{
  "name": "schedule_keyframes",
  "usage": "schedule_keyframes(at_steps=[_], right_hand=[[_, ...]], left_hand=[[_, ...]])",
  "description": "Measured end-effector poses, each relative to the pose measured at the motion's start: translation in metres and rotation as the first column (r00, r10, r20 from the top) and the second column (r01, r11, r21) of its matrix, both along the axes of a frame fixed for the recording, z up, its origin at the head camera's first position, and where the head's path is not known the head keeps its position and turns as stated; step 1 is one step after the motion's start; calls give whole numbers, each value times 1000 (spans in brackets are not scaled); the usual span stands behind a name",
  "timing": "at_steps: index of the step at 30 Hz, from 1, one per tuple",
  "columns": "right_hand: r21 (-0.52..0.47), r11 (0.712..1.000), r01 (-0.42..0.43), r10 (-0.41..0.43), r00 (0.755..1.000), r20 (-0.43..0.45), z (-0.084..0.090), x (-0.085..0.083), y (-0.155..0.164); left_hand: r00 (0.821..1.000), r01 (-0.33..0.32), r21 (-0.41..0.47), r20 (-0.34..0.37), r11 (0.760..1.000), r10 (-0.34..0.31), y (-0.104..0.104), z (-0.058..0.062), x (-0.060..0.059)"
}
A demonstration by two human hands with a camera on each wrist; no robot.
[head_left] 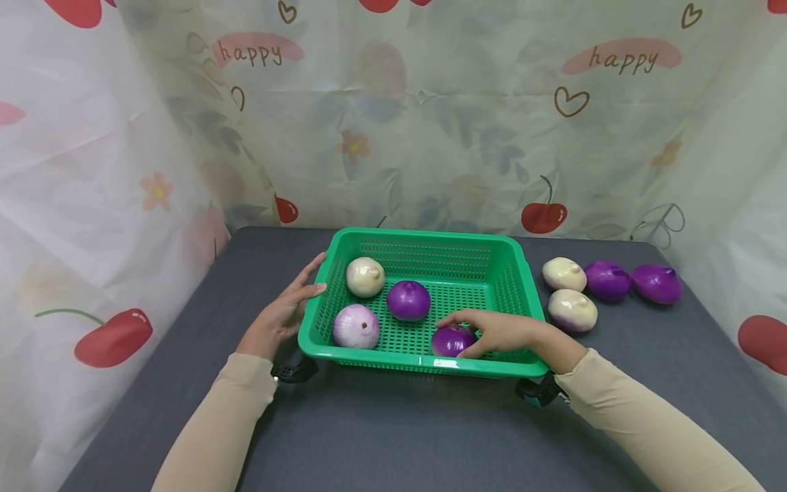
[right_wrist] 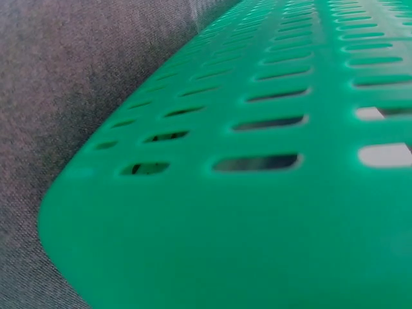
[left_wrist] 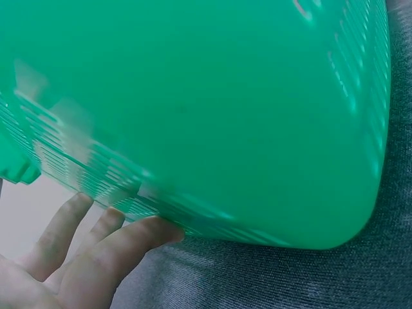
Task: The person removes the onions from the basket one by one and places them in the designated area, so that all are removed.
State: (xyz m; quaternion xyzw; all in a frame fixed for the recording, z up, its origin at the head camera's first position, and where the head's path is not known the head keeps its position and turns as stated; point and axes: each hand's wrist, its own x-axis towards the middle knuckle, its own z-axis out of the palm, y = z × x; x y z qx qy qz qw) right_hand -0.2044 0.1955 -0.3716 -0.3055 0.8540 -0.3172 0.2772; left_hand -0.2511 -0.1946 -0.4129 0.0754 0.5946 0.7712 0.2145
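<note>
Right hand [head_left: 501, 333] curled round purple onion [head_left: 451, 340] in near basket [head_left: 430, 240]. Left hand [head_left: 284, 311] flat, touching basket's left side. Probably light, smooth, slippery; best gripped round middle.

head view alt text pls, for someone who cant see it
A right hand grips a purple onion inside a green basket holding three more onions, while the left hand rests against its side. Four onions lie on the grey table.

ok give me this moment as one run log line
right hand: grips purple onion inside green basket | left hand: fingers straight against basket's left wall | other onions in basket: three | on table: four
</note>
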Motion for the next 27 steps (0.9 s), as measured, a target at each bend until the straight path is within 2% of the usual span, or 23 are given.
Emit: schedule_keyframes(at_steps=[10,13,15,18,21,27], right_hand=[[0,1000,14,-14,1000,-10,3,2,-2],[-45,997,62,-62,998,10,5,2,-2],[-113,987,113,-111,993,29,7,2,-2],[-253,948,194,-187,981,51,9,2,1],[-386,888,249,-244,968,63,11,2,5],[-524,788,325,-342,937,67,17,4,16]], left_hand=[[1000,-3,7,-21,1000,3,1,1,2],[1000,0,12,-24,1000,1,1,2,2],[1000,2,15,-22,1000,-1,1,2,3],[1000,5,14,-21,1000,-5,1,2,3],[1000,8,11,-22,1000,-8,1,2,2],[1000,6,8,-19,1000,-6,0,-1,1]])
